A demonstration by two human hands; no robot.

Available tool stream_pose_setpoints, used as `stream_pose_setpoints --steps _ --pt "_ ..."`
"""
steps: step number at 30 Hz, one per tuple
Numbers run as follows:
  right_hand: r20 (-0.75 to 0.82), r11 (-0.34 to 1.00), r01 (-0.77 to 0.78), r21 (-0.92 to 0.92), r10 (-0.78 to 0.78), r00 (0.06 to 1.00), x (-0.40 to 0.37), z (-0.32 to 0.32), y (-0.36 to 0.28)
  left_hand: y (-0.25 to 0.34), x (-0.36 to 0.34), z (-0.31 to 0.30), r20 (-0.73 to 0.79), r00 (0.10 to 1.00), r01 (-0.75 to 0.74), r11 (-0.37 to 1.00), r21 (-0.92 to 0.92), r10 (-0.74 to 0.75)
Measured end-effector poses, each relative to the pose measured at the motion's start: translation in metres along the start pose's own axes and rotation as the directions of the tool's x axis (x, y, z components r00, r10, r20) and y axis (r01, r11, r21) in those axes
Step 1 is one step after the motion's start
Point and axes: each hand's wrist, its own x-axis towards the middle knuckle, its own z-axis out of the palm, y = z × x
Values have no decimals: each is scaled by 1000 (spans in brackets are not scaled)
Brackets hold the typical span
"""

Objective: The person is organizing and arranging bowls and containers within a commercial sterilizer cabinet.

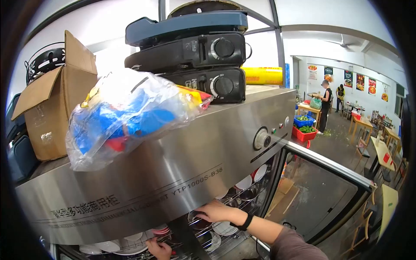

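My right hand (218, 212), with a black band on the wrist, reaches into the steel cabinet (190, 173) below its front panel. Its fingers are closed at the rim of a round bowl (200, 222) on the wire rack. My left hand (159, 249) is lower and further left, beside stacked dishes, with its fingers curled; what they hold, if anything, is hidden. A dark upright post (187, 238) stands between the two hands. White plates (226, 228) lie on the rack by my right hand, and white bowls (108, 246) stand left of my left hand.
The glass door (320, 190) hangs open on the right. On the cabinet top are stacked portable stoves (190, 50), a bulging plastic bag (130, 117) over the front edge and an open cardboard box (56, 104). People (326, 102) stand near vegetable baskets (304, 134) and dining tables.
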Motion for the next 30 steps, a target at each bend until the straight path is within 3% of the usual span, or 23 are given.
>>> stream_pose_setpoints --steps 3,7,10,13,16,17,26,30 --pt "270 994 -71 80 47 962 27 9 -21 -31 -13 12 36 999 -32 999 -40 33" --pt "533 986 -163 -45 161 831 55 18 -31 -17 -1 1 61 996 -60 995 -77 65" --pt "499 990 -139 -8 124 858 56 52 -6 -12 1 -2 63 998 -17 994 -110 24" --pt "453 990 -125 58 85 888 57 45 -8 -8 3 -6 44 997 -56 997 -54 58" --pt "448 990 -124 60 85 890 54 49 2 -2 4 -7 58 998 1 996 -89 5" --pt "435 991 -120 52 86 896 52 48 6 -11 0 -1 6 998 -68 996 -55 68" --pt "112 966 -123 -229 151 982 34 27 66 -1 3 1 22 1000 -21 997 -68 22" --pt "106 936 -133 -325 176 979 40 23 81 3 3 -4 60 997 50 996 -79 -45"
